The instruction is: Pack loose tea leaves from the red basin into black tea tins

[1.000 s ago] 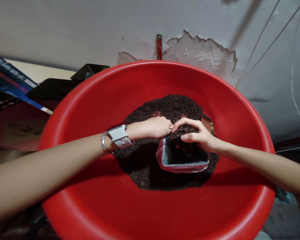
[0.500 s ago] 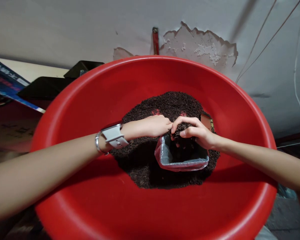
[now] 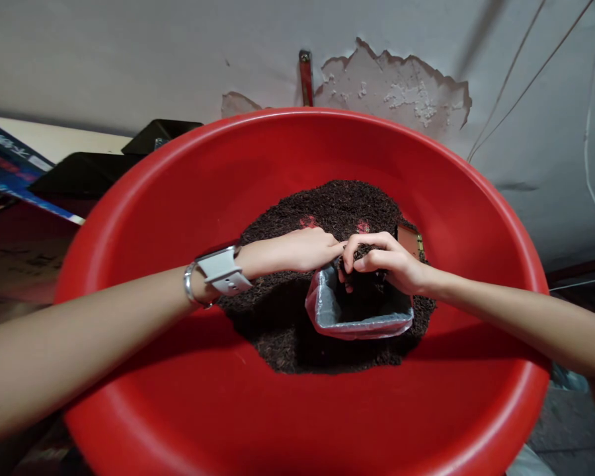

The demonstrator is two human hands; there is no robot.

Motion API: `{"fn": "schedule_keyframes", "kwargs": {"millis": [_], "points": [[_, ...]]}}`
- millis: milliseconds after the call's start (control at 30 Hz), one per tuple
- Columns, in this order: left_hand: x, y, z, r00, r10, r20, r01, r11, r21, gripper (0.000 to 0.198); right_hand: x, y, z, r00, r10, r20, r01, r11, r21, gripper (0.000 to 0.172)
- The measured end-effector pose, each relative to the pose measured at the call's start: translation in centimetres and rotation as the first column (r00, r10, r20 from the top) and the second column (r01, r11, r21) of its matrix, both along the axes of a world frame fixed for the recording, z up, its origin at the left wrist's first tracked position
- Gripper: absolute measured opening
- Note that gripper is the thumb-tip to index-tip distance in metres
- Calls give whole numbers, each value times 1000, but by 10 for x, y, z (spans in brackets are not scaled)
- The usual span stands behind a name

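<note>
An open foil-lined bag (image 3: 361, 329) stands on a heap of dark loose tea leaves (image 3: 282, 354) inside a red plastic basin (image 3: 302, 423). My left hand (image 3: 310, 250) is closed at the bag's far left rim, back upward, its fingertips partly hidden. Over the bag's mouth, my right hand (image 3: 394, 264) has its fingers curled round a clump of tea leaves, some hanging below the fingers. The bag's inside is dark, so its fill cannot be made out. Behind my right hand a brown-gold panel (image 3: 409, 242) stands up from the heap.
A grey wall (image 3: 153, 59) with peeled plaster rises behind the basin, with a red strip (image 3: 306, 79) on it. At left are black trays (image 3: 82, 173), a blue printed box (image 3: 14, 165) and a carton (image 3: 24, 258). Thin cords (image 3: 515, 69) hang at upper right.
My right hand has closed slightly over the bag, and fewer tea leaves show between its fingers. My left hand and the bag stay almost where they were. The view has shifted a little.
</note>
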State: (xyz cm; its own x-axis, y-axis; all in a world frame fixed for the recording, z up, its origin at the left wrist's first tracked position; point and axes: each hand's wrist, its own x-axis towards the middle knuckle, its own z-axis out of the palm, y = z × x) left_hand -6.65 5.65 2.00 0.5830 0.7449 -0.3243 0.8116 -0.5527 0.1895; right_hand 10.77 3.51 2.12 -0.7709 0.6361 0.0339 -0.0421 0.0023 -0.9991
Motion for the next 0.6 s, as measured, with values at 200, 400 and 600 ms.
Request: {"fn": "schedule_keyframes", "kwargs": {"millis": [200, 400, 600], "points": [[-1, -1, 0, 997, 63, 37, -60, 995, -80, 56, 0, -1, -1, 1000, 12, -13, -13, 995, -101, 8], [-2, 0, -2, 995, 57, 83, -52, 997, -60, 63, -1, 0, -1, 998, 40, -45, -42, 998, -41, 20], [-2, -1, -2, 991, 35, 132, -26, 997, -76, 60, -1, 0, -1, 999, 31, 20, -30, 999, -26, 44]]}}
